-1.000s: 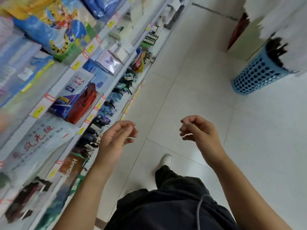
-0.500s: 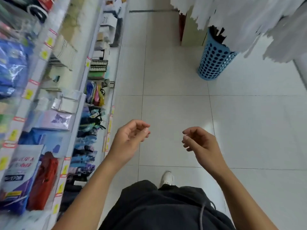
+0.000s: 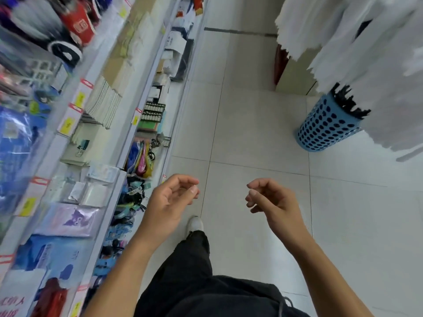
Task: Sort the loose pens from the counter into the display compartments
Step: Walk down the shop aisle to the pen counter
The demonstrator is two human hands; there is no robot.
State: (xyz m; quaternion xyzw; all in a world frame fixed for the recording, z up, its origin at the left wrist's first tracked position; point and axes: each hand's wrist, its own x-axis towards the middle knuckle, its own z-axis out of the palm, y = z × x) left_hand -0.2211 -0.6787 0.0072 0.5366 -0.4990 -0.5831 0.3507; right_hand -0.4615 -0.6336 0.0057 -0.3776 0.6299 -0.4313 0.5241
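Hanging mid-frame over the tiled floor (image 3: pixel 251 133), my left hand (image 3: pixel 169 202) and right hand (image 3: pixel 272 202) hold nothing. Fingers loosely curled.

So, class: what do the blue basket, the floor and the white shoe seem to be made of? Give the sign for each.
Blue basket: looks like moulded plastic, matt, its wall pierced by even rows of round holes.
Floor: probably glazed ceramic tile, pale with a soft sheen and thin straight joint lines.
White shoe: too small to tell; only a smooth white toe shows.
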